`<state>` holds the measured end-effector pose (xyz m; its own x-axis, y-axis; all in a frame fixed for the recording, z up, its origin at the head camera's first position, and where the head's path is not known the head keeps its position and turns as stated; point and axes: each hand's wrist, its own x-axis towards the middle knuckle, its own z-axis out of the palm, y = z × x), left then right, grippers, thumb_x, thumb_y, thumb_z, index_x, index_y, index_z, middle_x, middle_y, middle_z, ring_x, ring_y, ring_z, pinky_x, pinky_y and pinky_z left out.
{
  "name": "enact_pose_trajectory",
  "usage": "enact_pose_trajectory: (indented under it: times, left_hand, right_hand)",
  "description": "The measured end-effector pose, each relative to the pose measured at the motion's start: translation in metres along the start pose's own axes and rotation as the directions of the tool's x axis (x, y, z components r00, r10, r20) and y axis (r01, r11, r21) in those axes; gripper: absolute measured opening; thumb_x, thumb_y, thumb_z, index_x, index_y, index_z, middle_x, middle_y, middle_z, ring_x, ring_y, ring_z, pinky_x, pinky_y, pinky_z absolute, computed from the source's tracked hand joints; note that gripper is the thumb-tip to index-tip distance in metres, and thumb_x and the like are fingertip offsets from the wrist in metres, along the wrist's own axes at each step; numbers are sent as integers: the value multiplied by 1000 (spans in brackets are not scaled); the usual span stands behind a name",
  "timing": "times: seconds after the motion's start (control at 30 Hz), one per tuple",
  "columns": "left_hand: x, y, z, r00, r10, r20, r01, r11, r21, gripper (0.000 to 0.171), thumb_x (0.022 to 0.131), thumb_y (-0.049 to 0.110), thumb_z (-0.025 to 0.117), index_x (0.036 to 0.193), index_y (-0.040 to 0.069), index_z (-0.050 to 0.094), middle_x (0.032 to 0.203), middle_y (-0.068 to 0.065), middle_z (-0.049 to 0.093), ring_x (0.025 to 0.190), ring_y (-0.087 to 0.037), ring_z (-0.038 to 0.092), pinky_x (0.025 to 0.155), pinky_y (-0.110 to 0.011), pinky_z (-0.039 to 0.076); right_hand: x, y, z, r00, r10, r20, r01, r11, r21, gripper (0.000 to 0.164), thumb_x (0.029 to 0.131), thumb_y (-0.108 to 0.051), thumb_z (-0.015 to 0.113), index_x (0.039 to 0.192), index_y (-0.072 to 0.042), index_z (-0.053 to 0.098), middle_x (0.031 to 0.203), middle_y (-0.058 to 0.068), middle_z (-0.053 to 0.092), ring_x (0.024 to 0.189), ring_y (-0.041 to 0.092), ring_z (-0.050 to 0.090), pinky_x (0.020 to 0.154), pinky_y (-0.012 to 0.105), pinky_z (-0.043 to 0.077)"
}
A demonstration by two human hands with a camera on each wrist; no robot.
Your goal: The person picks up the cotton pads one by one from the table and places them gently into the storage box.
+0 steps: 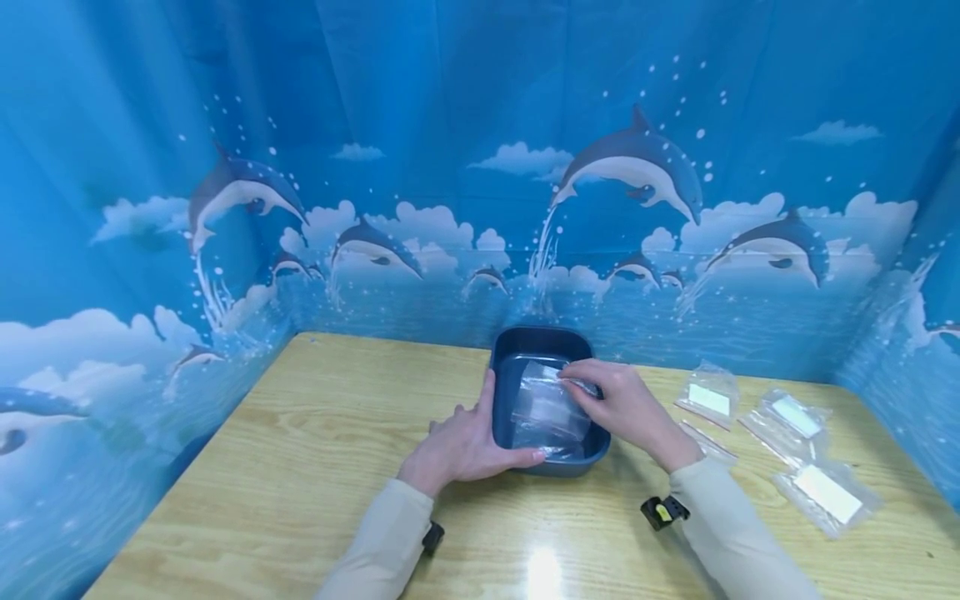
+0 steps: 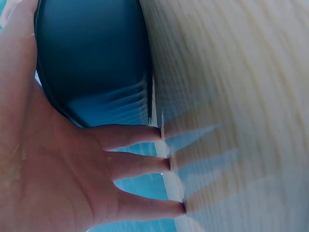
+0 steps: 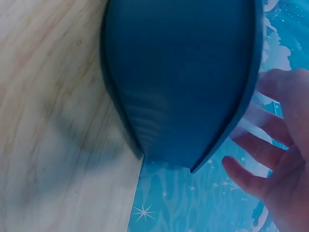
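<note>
Bright, even light fills my head view, with white glare on the table [image 1: 300,467] near me. My wrist views are hazier; in the right one my right hand [image 3: 288,166] looks soft and blurred shadows smudge the table.

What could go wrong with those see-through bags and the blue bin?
The thin clear plastic bag could slip, as the right hand seems to pinch it only by the fingertips.

The dark blue, round-cornered bin might slide on the light wood-grain table if the left hand stopped steadying its side.

The long cream sleeve might brush the partly hidden clear plastic bag beside the right wrist.
</note>
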<state>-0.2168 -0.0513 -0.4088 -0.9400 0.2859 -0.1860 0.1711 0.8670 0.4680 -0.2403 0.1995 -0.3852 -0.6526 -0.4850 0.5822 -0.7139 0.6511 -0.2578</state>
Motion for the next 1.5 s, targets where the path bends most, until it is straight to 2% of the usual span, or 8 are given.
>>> enact_pose_trajectory:
  times: [0.13,0.33,0.57,0.7,1.03,1.37,1.5]
  left_hand:
    - [0,0,0,1000,6,-8,-6,1000,0,136,71,92,59,165,22,-11,159,-22,44,144,-52,42,109,-75,36]
    - [0,-1,0,1000,11,-13,-11,1000,-4,136,72,91,60,165,22,-11,159,-22,43,144,-52,43,109,-75,36]
    - [-1,-1,0,1000,7,-13,-7,1000,-10,137,70,93,59,165,23,-11,160,-22,42,145,-52,41,111,-75,34]
    - [-1,-1,1,1000,11,-15,-11,1000,-16,138,70,93,60,165,23,-11,160,-22,42,145,-52,40,112,-75,33]
    - [-1,-1,0,1000,15,-8,-15,1000,-7,137,71,93,59,165,24,-14,160,-22,42,146,-52,39,113,-76,31]
    - [-1,-1,0,1000,16,-6,-16,1000,-12,136,72,92,60,165,24,-13,160,-23,42,146,-52,39,112,-76,31]
    - [-2,0,0,1000,13,-3,-13,1000,-13,136,71,92,60,165,24,-13,160,-23,42,146,-52,39,112,-77,31]
  right_hand:
    - [-3,0,0,997,58,56,-55,998,-38,24,94,-14,75,116,-8,76,115,12,77,106,30,74,90,48,61]
    - [-12,-1,-8,988,136,77,-132,990,-50,31,95,-21,74,125,-11,73,127,15,73,117,36,69,97,54,57]
    - [-30,4,-19,969,226,100,-219,973,-77,45,94,-32,75,136,-16,67,140,17,65,127,41,62,100,60,54]
    - [-40,7,-25,964,240,111,-229,968,-101,52,95,-38,74,141,-16,63,146,18,59,128,45,60,99,63,53]
    - [-66,18,-41,970,229,76,-212,960,-183,54,91,-36,78,138,-14,65,141,18,63,119,46,64,89,62,56]
    - [-88,28,-56,961,271,55,-253,942,-219,55,89,-37,79,136,-12,66,138,19,65,115,46,66,85,62,57]
    - [-97,30,-62,947,312,74,-292,935,-202,56,90,-39,78,137,-12,64,140,20,63,119,48,63,88,66,54]
